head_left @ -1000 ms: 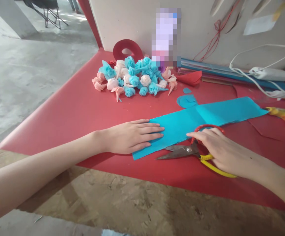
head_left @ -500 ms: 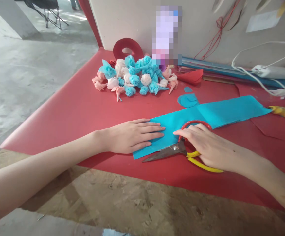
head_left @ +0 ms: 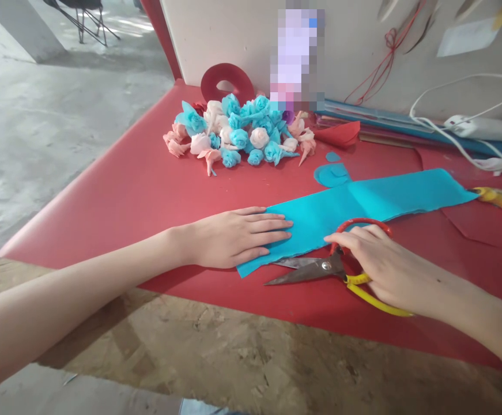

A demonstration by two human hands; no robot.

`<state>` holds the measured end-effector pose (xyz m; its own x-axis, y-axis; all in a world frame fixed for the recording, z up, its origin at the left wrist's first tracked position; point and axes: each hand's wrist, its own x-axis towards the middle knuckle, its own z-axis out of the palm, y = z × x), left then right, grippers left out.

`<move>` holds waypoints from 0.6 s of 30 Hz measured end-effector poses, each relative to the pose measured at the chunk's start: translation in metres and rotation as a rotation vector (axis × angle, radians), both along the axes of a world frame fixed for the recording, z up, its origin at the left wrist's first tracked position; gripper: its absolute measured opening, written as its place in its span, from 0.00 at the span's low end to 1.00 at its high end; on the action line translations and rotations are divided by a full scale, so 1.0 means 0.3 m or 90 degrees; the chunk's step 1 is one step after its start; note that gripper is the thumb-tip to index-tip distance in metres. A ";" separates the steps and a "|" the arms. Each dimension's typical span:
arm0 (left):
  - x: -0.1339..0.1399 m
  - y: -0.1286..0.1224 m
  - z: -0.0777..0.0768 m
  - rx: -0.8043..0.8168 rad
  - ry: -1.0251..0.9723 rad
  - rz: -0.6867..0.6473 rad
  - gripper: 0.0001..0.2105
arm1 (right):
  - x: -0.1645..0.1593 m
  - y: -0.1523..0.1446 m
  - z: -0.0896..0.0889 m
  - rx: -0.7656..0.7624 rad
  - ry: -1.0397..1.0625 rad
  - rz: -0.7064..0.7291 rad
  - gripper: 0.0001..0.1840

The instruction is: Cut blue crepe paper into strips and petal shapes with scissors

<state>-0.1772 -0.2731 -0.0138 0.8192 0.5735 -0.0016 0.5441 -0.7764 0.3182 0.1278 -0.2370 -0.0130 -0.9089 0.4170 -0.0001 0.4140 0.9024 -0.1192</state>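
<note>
A long strip of bright blue paper (head_left: 320, 213) lies slantwise over the red table covering. My left hand (head_left: 251, 236) rests flat on its near left end, fingers stretched out. In my right hand (head_left: 376, 265) is a pair of scissors (head_left: 306, 271) with one red and one yellow handle. The blades are a little apart and point left along the strip's near edge, close to my left fingers. That near edge looks slightly ragged. Two small blue cut pieces (head_left: 332, 174) lie just beyond the strip.
Blue, white and pink paper roses (head_left: 237, 138) are heaped at the back, before a red ring-shaped roll (head_left: 227, 83). A blurred-out upright object (head_left: 296, 57) stands behind them. A white power strip with cables (head_left: 479, 127) is at the back right. Something yellow (head_left: 499, 202) touches the strip's far end.
My right hand has drawn the scissors back to the right and slightly toward me, off the strip's edge. The blades show a wider gap. My left hand has stayed in place.
</note>
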 end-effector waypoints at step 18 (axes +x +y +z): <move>0.000 -0.002 -0.007 -0.001 -0.018 0.004 0.21 | 0.023 0.000 0.012 -0.007 0.004 -0.024 0.34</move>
